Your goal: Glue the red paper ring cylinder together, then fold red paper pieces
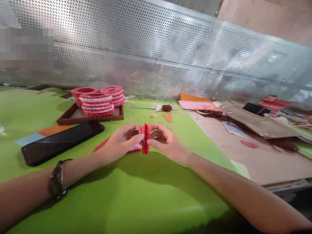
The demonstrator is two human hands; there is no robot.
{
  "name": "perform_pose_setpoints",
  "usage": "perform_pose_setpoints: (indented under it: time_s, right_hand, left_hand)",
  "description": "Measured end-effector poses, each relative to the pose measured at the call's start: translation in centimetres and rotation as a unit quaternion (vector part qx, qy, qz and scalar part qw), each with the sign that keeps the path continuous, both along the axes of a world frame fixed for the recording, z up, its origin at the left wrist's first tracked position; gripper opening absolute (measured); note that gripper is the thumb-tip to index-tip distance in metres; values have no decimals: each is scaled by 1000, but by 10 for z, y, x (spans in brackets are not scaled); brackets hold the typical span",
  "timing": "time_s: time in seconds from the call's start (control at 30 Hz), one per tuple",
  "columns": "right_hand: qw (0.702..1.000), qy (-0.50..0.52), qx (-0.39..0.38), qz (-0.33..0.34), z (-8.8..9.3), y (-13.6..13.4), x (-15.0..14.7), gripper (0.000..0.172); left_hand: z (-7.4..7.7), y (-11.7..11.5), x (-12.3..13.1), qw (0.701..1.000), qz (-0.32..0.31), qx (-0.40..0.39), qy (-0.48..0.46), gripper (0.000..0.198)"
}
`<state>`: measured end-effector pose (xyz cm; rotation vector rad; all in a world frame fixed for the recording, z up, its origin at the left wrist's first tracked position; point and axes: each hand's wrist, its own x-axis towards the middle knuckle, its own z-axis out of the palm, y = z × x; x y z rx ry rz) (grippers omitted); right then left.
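Observation:
A folded red paper (146, 139) stands upright between my two hands, above the green table. My left hand (124, 139) pinches its left side with thumb and fingers. On the right side, my right hand (168, 139) holds it the same way, fingers curled behind. Partly under my left hand lies a stack of red and pink paper (135, 149) on the table. Left of my left hand rests a black phone (63, 141), over blue and orange paper (31, 139).
A brown wooden tray (119, 113) holds stacked red and white rings (97, 103) at the back left. Orange and pink sheets (196, 103), dark yarn (167, 108) and paper scraps lie at the back. Brown cardboard (258, 120) is at right, before a perforated metal panel (136, 48).

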<state>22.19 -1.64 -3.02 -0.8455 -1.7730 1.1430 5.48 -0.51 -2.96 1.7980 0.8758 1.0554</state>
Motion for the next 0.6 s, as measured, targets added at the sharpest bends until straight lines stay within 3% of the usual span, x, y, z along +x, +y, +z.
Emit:
perform_pose_setpoints:
  time_s: [0.2, 0.37, 0.5, 0.6]
  right_hand:
    - [993, -47, 36, -105, 0, 2, 3, 12]
    - [981, -65, 98, -155, 3, 2, 8, 16]
    - [973, -87, 145, -154, 4, -1, 8, 14]
    - [971, -117, 167, -127, 4, -2, 7, 16]
  left_hand:
    - [0, 0, -4, 999, 24, 18, 18, 13]
    - [-5, 6, -8, 999, 33, -3, 27, 9]
    - [0, 8, -6, 984, 111, 94, 102, 25]
    - [6, 4, -4, 967, 96, 172, 160, 29]
